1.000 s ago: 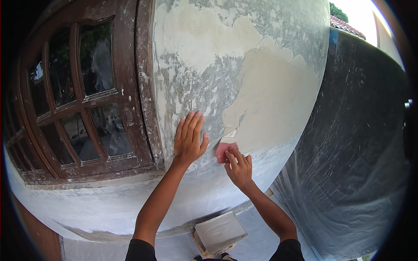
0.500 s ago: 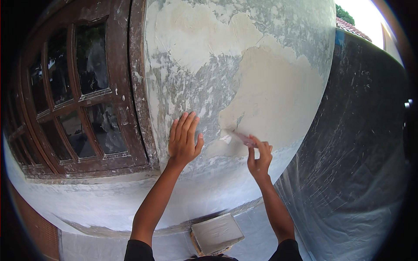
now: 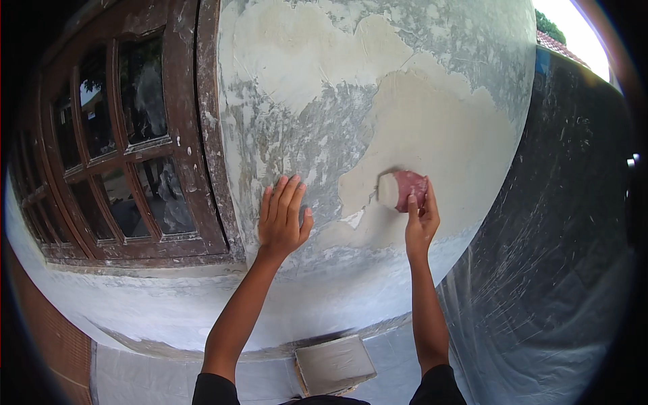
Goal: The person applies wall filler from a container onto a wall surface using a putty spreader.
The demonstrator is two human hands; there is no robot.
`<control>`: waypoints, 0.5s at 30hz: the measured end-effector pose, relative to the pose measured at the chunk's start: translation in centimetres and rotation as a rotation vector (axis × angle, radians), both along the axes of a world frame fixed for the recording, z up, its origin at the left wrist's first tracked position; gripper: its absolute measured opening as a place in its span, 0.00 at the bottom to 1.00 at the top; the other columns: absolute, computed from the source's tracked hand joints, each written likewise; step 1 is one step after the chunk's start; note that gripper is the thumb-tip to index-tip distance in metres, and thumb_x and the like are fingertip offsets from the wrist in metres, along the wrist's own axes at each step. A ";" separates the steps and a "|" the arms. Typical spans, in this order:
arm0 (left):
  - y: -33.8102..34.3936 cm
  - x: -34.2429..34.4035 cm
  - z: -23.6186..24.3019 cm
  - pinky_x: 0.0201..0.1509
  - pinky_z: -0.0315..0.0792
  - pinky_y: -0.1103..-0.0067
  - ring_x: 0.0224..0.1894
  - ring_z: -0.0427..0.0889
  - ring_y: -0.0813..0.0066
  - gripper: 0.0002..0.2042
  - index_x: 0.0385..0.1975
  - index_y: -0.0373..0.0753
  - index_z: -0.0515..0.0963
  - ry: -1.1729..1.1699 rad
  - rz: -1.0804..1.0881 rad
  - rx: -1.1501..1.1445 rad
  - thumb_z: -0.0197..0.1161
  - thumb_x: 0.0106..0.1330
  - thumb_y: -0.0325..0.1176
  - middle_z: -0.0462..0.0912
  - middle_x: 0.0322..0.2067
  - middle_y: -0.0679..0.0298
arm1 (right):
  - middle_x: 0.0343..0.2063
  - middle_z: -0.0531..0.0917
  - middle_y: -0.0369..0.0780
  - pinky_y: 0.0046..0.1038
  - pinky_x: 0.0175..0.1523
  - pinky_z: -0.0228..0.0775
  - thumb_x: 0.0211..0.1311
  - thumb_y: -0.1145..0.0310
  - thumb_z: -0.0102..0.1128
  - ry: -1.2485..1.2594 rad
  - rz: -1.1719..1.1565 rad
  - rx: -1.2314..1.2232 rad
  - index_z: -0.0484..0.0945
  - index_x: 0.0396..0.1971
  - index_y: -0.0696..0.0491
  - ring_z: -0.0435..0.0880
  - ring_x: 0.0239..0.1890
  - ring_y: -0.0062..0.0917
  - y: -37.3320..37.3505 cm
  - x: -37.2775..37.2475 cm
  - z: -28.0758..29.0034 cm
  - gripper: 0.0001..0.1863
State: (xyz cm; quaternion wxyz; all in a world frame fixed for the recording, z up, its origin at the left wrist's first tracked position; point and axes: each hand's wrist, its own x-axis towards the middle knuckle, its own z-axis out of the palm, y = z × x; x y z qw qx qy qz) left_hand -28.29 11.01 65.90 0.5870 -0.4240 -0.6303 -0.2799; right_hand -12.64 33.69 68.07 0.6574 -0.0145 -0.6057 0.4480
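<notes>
My right hand (image 3: 422, 223) holds a reddish putty scraper (image 3: 410, 189) between thumb and fingers, with pale filler on its left end. The scraper is at the wall, over a smooth beige filler patch (image 3: 445, 135). Just left of and below the scraper, a small white spot (image 3: 354, 219) shows at the patch's ragged edge. Flat against the mottled grey wall (image 3: 297, 142), my left hand (image 3: 282, 219) rests with its fingers stretched upward and holds nothing.
A brown wooden window (image 3: 182, 128) with dark panes stands at the left. Below, on the grey floor covering (image 3: 196, 371), sits a rectangular block or container with a pale top (image 3: 335, 364). Clear plastic sheeting (image 3: 540, 290) hangs over a dark surface at the right.
My right hand has moved right and slightly upward with the scraper, which has turned from edge-on to show its broad face. My left hand keeps its place on the wall.
</notes>
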 end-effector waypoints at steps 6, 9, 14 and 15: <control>0.1 0.0 0.1 0.74 0.51 0.57 0.69 0.65 0.57 0.24 0.62 0.37 0.67 0.011 0.022 0.011 0.56 0.65 0.33 0.70 0.64 0.56 | 0.41 0.81 0.42 0.27 0.54 0.67 0.66 0.73 0.62 -0.329 -0.180 0.372 0.72 0.63 0.57 0.77 0.44 0.25 -0.5 -0.2 -0.5 0.26; 0.3 -0.1 -0.1 0.74 0.51 0.57 0.70 0.65 0.56 0.24 0.62 0.37 0.67 0.007 0.022 0.004 0.56 0.65 0.33 0.70 0.64 0.56 | 0.46 0.80 0.42 0.25 0.56 0.66 0.68 0.71 0.60 -0.021 -0.095 0.099 0.70 0.65 0.57 0.77 0.48 0.24 1.5 -0.6 0.9 0.26; 0.4 -0.3 -0.2 0.74 0.51 0.56 0.70 0.64 0.56 0.24 0.62 0.37 0.66 0.006 0.040 0.001 0.56 0.65 0.33 0.70 0.64 0.55 | 0.44 0.81 0.42 0.26 0.53 0.68 0.66 0.73 0.61 -0.235 -0.088 0.376 0.72 0.63 0.57 0.77 0.45 0.24 0.6 -0.1 -0.4 0.25; 0.3 -0.2 -0.2 0.74 0.51 0.56 0.70 0.64 0.56 0.24 0.62 0.37 0.66 0.012 0.045 0.003 0.56 0.65 0.33 0.70 0.64 0.55 | 0.44 0.81 0.42 0.27 0.53 0.68 0.67 0.72 0.61 -0.297 -0.137 0.452 0.73 0.63 0.57 0.76 0.45 0.24 0.5 -0.1 -0.5 0.24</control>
